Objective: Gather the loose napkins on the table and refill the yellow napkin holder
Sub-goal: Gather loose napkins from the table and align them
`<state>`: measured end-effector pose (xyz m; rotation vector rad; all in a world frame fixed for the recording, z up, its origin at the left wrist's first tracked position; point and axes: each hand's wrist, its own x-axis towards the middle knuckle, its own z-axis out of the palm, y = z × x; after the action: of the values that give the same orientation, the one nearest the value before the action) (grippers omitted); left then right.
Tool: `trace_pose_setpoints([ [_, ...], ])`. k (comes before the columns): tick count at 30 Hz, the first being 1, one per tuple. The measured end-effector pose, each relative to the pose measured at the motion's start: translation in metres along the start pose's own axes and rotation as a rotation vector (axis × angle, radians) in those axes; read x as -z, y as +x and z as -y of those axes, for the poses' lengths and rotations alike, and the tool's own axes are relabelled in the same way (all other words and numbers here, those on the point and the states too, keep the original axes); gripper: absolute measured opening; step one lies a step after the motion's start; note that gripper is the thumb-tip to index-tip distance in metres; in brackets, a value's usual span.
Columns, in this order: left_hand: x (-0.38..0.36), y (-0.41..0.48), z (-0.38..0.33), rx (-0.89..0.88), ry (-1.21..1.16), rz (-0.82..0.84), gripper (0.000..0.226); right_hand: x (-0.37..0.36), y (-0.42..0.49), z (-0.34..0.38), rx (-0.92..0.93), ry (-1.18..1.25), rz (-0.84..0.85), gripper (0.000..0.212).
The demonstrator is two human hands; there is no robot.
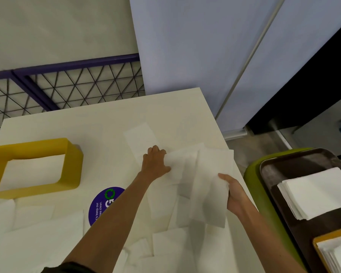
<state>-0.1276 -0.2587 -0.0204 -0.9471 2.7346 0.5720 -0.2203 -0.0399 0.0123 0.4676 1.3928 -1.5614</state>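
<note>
Toward 3 o'clock on the table (106, 119), the person has a sheaf of fanned napkins (205, 174) between both hands. The right hand (232, 194) pinches its near corner, thumb on top and fingers curled beneath. The left hand (156, 162) has its fingers curled at the sheaf's far-left edge and seems to clutch it there. Just past its knuckles, at 12 o'clock, lies a single napkin (140, 136). The yellow napkin holder (73, 164) sits well apart at 9 o'clock, and more loose napkins (37, 233) are spread from 6 to 8 o'clock.

To do this step well, I'd say square the fan first. Slide the hands together and tap the edges flush on the table, so the stack goes into the holder's opening without snagging or creasing. Then sweep in the strays.
</note>
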Motion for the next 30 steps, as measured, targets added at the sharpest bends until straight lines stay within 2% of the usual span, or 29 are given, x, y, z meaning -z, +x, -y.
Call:
trace_pose_setpoints([
  [7,0.009,-0.017,-0.002,0.041,-0.416,-0.174,0.015,0.006,-0.007,-0.003,0.020,0.057,0.018,0.016],
  [13,0.034,-0.033,0.001,0.252,-0.918,-0.352,0.011,0.005,-0.007,-0.007,0.031,0.128,0.021,0.017],
  [16,0.043,-0.050,-0.003,0.316,-1.229,-0.334,0.003,-0.009,-0.009,-0.008,0.025,0.128,0.037,0.020],
  [18,0.044,-0.064,-0.011,0.318,-1.348,-0.293,0.009,-0.021,-0.010,-0.008,0.028,0.122,0.049,0.026],
  [20,0.041,-0.079,-0.022,0.325,-1.391,-0.276,0.017,-0.034,-0.011,-0.008,0.035,0.131,0.055,0.034],
  [25,0.018,-0.116,-0.043,0.333,-1.222,-0.305,0.014,-0.053,-0.012,-0.007,0.079,0.158,0.150,0.055],
  [30,0.006,-0.135,-0.052,0.325,-1.128,-0.282,0.017,-0.058,-0.015,-0.011,0.083,0.083,0.154,0.049],
])
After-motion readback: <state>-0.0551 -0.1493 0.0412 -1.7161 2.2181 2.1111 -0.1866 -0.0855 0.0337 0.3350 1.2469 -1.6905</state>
